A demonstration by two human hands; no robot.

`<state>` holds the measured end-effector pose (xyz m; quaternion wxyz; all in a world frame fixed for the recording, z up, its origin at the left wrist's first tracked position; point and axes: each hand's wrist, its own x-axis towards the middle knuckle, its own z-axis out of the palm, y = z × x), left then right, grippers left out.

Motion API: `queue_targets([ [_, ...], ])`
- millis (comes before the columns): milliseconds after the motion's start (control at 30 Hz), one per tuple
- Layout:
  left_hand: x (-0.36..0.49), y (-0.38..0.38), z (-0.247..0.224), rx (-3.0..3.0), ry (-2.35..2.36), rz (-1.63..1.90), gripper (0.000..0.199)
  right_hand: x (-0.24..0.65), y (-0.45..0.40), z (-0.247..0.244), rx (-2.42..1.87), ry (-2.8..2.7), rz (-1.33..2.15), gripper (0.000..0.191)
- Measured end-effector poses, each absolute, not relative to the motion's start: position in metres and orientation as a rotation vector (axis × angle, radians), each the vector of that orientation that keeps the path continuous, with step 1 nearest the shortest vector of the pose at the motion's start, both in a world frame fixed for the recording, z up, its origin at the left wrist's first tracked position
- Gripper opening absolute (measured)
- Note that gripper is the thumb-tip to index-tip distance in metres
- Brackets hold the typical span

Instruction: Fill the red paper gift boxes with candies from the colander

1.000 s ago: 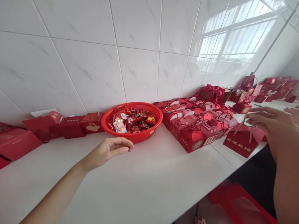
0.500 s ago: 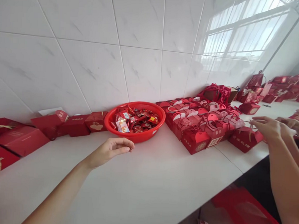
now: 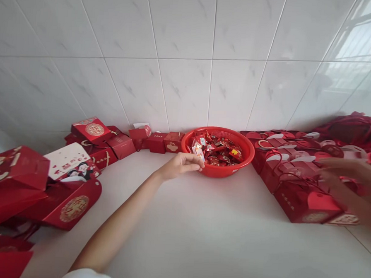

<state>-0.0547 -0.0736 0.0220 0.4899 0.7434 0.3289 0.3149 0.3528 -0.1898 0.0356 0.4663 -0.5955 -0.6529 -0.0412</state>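
My left hand hovers at the near left side of a red plastic basket, its fingers loosely bent and a gap between them and the thumb. I see nothing in it. Red-wrapped candies fill the basket. At the right edge my right hand is smeared by motion, over the front of a block of red gift boxes with handles. Its fingers cannot be made out, nor whether it touches a box.
Open and tumbled red gift boxes are piled at the left. More red boxes line the tiled wall behind the white counter. Dark red ribbon or bags lie at the back right.
My view has swung left, so the basket sits further right and the left pile shows more. My right hand has moved over the block of boxes; the other person's hands have left view.
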Motion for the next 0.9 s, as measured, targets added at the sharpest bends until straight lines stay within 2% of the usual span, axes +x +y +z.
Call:
queue_targets([
  [67, -0.067, -0.062, 0.027, 1.837, 0.881, 0.886, 0.026, 0.302, -0.189, 0.031, -1.154, -1.908, -0.088, 0.011],
  [167, -0.096, -0.038, 0.032, 1.854, 1.142, 1.053, 0.030, 0.237, -0.185, 0.015, -0.869, -2.171, 0.063, 0.023],
  [300, -0.135, -0.006, 0.031, 1.918, 1.892, 1.074, 0.037, 0.194, -0.177, -0.018, -0.717, -2.341, 0.237, 0.022],
  [367, -0.146, 0.007, 0.029, 1.919, 2.090, 0.992, 0.054, 0.188, -0.174, -0.034, -0.719, -2.399, 0.312, 0.022],
  [500, -0.148, 0.027, 0.022, 1.804, 2.380, 0.640, 0.104, 0.189, -0.171, -0.053, -0.814, -2.392, 0.430, 0.021],
  [567, -0.146, 0.035, 0.018, 1.716, 2.449, 0.546, 0.114, 0.191, -0.169, -0.056, -0.842, -2.370, 0.458, 0.022],
  [733, -0.151, 0.037, 0.016, 1.554, 2.491, 0.629, 0.112, 0.192, -0.165, -0.058, -0.857, -2.347, 0.487, 0.022],
  [900, -0.165, 0.005, 0.035, 1.640, 2.420, 0.849, 0.088, 0.194, -0.163, -0.059, -0.880, -2.295, 0.602, 0.021],
])
